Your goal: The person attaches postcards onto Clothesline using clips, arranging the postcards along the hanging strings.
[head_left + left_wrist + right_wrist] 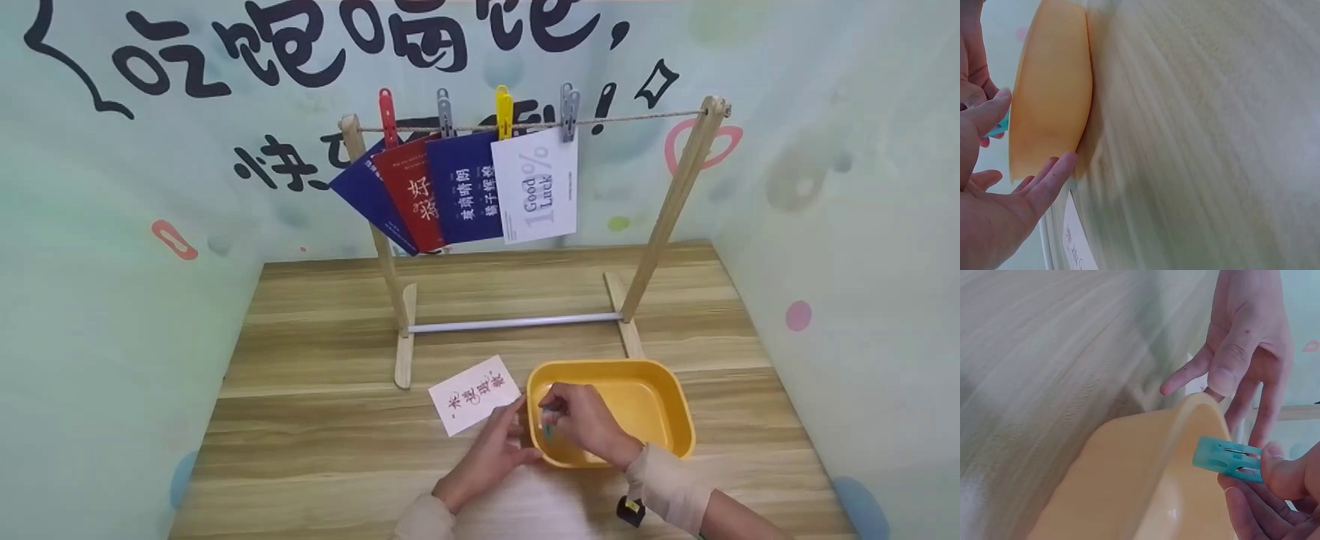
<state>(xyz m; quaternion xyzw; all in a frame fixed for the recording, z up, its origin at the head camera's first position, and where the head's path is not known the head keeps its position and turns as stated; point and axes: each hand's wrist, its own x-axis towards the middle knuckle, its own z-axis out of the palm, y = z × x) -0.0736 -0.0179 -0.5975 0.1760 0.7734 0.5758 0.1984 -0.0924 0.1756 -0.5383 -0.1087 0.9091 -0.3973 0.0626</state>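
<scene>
My right hand (pixel 589 420) pinches a teal clothespin (pixel 1227 458) between thumb and fingers, over the left end of a yellow basin (pixel 679 409). At that end, outside the wall, is my left hand (pixel 491 450). Its fingers are spread and fairly straight, with nothing held; whether they touch the basin I cannot tell. Just beyond the left fingertips a white card (pixel 469 397) with dark red writing lies on the table. In the left wrist view the basin's outer wall (pixel 1053 84) fills the space beside the left fingers.
Behind stands a wooden rack (pixel 671 202) with a rope. From it hang a blue card (pixel 375 199), a red card (pixel 409 187), another blue card (pixel 461 195) and a white card (pixel 536 187), under red, grey and yellow clothespins. A small black object (pixel 630 511) shows by the right wrist.
</scene>
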